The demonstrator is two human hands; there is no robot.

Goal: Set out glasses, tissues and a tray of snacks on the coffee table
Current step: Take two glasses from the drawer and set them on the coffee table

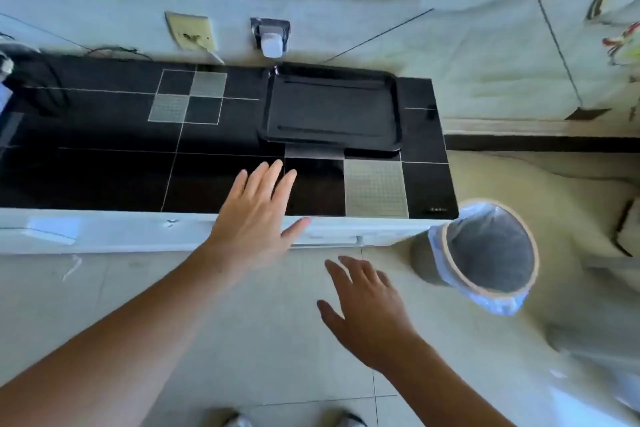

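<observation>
A black rectangular tray [331, 107] lies bare on the right end of a low cabinet with a black tiled top [104, 156]. My left hand [258, 215] hovers over the cabinet's front edge with fingers straight and spread, a short way in front of the tray and holding nothing. My right hand [367, 308] hangs lower, over the pale floor in front of the cabinet, fingers spread and holding nothing. No glasses, tissues or snacks are in view.
A round bin [485, 253] lined with a clear bag stands on the floor by the cabinet's right front corner. On the wall behind are a yellowed socket plate [190, 31] and a white plug adapter [271, 42]. Cables lie at the far left.
</observation>
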